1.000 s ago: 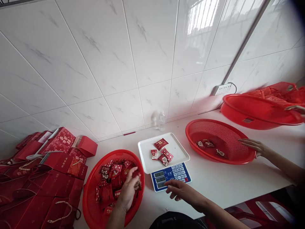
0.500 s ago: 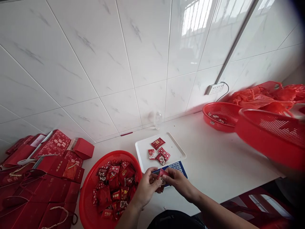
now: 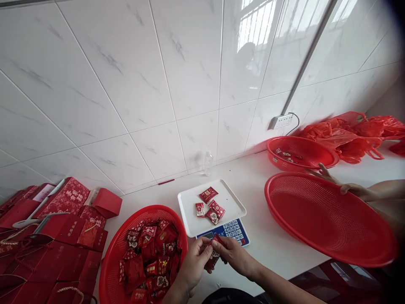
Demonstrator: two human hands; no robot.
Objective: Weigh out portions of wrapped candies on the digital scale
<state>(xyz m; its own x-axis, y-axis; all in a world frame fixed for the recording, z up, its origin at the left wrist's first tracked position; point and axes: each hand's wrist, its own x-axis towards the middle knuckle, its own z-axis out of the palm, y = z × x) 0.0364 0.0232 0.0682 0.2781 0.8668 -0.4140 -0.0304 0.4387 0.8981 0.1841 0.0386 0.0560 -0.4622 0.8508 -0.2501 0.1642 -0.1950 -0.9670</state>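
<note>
My left hand (image 3: 193, 265) and my right hand (image 3: 233, 254) meet just in front of the scale (image 3: 221, 230), both pinching small red candy packets (image 3: 214, 252) between their fingertips. The scale's white tray (image 3: 193, 221) carries several red packets (image 3: 209, 206). To the left of my left hand stands a red mesh basket (image 3: 111, 270) heaped with red candy packets (image 3: 148, 259).
Red gift boxes and bags (image 3: 47, 232) pile at the left. Another person's hand (image 3: 352, 188) holds a large red basket (image 3: 329, 217) at the right; a smaller red basket (image 3: 300, 153), red plastic bags (image 3: 351, 137), a power strip (image 3: 281, 121) and a clear bottle (image 3: 207, 162) sit behind.
My left hand left the candy basket and joined my right hand over red packets before the scale. The other person set a large red basket down at the right.
</note>
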